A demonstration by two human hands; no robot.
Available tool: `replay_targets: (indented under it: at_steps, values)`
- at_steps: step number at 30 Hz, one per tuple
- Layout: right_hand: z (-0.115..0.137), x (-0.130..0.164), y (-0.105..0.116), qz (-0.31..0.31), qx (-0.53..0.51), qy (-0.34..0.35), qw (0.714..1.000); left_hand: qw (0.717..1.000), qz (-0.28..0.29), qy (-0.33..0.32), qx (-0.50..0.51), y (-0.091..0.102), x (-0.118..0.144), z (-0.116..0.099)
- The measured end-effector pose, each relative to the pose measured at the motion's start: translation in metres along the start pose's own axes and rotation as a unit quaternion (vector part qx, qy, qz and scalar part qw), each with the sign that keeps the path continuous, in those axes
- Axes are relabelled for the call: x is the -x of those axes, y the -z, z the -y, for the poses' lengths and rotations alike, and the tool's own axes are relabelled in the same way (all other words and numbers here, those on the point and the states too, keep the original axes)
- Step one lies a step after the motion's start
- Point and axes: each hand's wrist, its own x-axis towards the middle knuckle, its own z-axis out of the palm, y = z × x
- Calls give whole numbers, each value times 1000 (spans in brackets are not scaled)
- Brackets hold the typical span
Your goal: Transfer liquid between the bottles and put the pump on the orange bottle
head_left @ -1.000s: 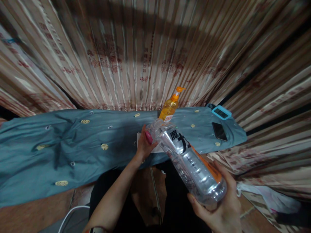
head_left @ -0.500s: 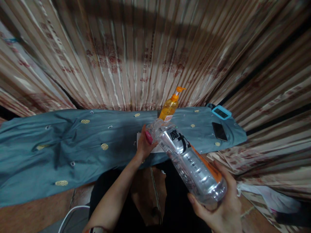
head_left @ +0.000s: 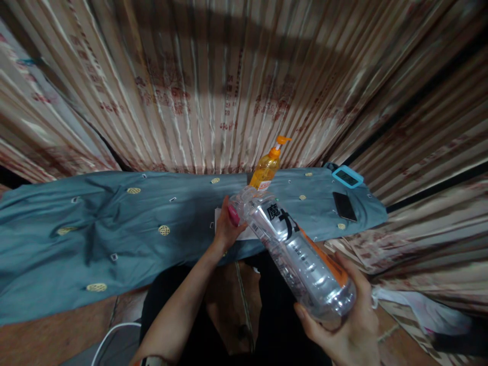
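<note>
A striped curtain (head_left: pixel 236 86) hangs behind a surface draped in blue cloth (head_left: pixel 114 223), where an orange pump bottle (head_left: pixel 267 168), a dark phone (head_left: pixel 344 206) and a blue-cased device (head_left: pixel 346 177) rest. Above its near edge, a clear plastic bottle (head_left: pixel 301 259) lies tilted, neck toward the surface. The right hand (head_left: pixel 343 325) cups its base with fingers wrapped round, and the left hand (head_left: pixel 226 229) closes on a pink cap (head_left: pixel 233 215) at the neck.

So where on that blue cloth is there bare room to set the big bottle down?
The widest free patch is the blue cloth left of the left hand. A smaller gap lies between the orange pump bottle and the black phone. It is crowded in the middle, where the clear bottle, white paper and pump bottle cluster.
</note>
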Motion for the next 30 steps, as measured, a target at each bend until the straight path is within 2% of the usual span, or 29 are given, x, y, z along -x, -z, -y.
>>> replay_targets:
  at_steps: [10,30]
  values:
    - [7,1,-1,0,-14,-34,999,1000,-2,11,12,-1,-1,-1]
    - [6,2,-2,-2,-20,-46,999,1000,-5,14,8,0,0,-2]
